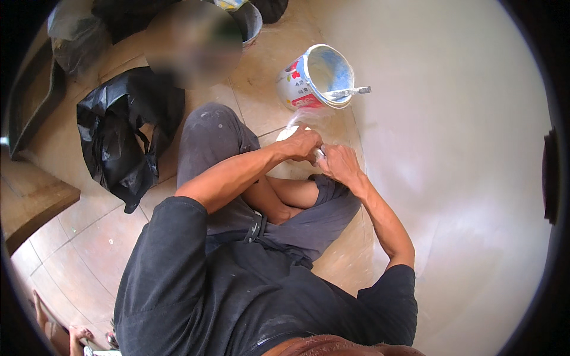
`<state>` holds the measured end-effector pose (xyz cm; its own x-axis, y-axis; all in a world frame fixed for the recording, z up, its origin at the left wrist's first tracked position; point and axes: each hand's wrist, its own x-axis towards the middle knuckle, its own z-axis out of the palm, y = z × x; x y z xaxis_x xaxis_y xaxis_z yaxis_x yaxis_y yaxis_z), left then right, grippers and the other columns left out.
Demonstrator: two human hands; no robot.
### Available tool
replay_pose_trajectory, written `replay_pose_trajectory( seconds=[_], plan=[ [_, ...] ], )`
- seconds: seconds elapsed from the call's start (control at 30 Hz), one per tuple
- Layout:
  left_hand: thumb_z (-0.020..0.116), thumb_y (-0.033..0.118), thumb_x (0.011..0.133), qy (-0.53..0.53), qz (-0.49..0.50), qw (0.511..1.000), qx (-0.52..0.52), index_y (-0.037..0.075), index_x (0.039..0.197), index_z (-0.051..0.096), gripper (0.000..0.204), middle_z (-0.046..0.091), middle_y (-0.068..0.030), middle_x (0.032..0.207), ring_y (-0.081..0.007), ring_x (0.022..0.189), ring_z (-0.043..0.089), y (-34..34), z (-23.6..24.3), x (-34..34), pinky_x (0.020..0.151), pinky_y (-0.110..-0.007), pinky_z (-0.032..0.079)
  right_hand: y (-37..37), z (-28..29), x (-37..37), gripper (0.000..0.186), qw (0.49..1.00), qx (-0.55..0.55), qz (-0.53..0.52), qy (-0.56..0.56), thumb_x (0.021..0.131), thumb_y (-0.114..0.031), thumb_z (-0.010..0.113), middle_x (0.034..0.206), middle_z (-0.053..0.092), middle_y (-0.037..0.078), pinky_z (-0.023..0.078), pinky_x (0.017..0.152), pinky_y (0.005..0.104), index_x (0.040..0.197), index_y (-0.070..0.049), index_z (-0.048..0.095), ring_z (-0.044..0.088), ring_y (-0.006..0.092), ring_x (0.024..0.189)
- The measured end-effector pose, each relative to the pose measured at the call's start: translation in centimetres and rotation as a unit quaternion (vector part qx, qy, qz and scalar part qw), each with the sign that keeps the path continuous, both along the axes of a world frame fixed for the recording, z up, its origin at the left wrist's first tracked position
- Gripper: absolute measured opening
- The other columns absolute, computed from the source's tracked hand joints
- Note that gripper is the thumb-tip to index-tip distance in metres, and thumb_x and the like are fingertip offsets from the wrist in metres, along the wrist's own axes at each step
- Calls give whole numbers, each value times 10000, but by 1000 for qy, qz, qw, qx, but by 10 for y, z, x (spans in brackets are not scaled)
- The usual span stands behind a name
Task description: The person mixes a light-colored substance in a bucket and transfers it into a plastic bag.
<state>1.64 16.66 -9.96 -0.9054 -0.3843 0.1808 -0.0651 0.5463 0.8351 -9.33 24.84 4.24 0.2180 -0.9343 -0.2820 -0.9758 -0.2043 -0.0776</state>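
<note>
My left hand (pixel 303 142) is closed at a pale item (pixel 287 132), white with a cloudy, plastic-like wisp above it; what exactly it is I cannot make out. Just right of it my right hand (pixel 339 160) is closed around a short, light, shiny piece (pixel 320 153) that lies between both fists, partly hidden by fingers. Both hands are in front of my crossed legs. Beyond them a white bucket (pixel 289 89) with red markings and blue smears inside stands on the tiles, with a putty knife or similar flat tool (pixel 344 92) resting across its rim.
A crumpled black bag (pixel 107 124) lies left of my knee. A dark trough (pixel 50 95) and wooden board edge (pixel 41 202) are at left; bags and another bucket (pixel 252 24) behind. A pale wall (pixel 451 148) rises at right. Another person's limbs (pixel 77 341) show lower left.
</note>
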Motion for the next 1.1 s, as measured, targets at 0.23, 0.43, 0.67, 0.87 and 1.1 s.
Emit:
replay_pose_trajectory(
  seconds=[0.23, 0.43, 0.67, 0.87, 1.1],
  plan=[
    [840, 302, 677, -24, -49, 995, 89, 147, 901, 753, 285, 713, -91, 1016, -302, 1168, 597, -5, 24, 3, 1054, -527, 282, 3, 2, -13, 151, 995, -10, 102, 19, 753, -130, 626, 661, 630, 246, 499, 561, 491, 677, 0, 632, 645, 426, 626],
    [814, 253, 724, -2, -80, 996, 28, 172, 848, 750, 162, 690, -117, 1174, -290, 1251, 558, -13, 10, 1, 1097, -665, 212, 2, -11, -24, 182, 995, 15, 98, 24, 790, -146, 640, 634, 609, 236, 472, 507, 487, 668, -12, 616, 607, 421, 560],
    [776, 196, 757, 16, -90, 996, -16, 185, 846, 752, 92, 693, -120, 1167, -280, 1254, 556, -16, 10, 4, 1130, -687, 167, 5, -11, -25, 176, 995, -19, 91, -28, 777, -169, 642, 607, 617, 205, 496, 515, 471, 667, -31, 638, 633, 390, 563],
    [739, 235, 814, 28, -81, 996, -25, 186, 905, 761, 106, 713, -105, 1110, -273, 1258, 559, -15, 15, 7, 1131, -682, 165, 11, -4, -25, 198, 995, -38, 70, -60, 791, -185, 645, 604, 609, 182, 488, 517, 460, 663, -38, 612, 618, 379, 556],
    [714, 285, 855, 20, -88, 996, -23, 218, 998, 769, 167, 709, -84, 1131, -270, 1256, 561, -15, 18, 7, 1129, -682, 162, 18, 14, -24, 181, 997, -30, 34, -58, 798, -175, 646, 623, 601, 185, 475, 521, 454, 691, -36, 605, 609, 376, 567]
  ],
)
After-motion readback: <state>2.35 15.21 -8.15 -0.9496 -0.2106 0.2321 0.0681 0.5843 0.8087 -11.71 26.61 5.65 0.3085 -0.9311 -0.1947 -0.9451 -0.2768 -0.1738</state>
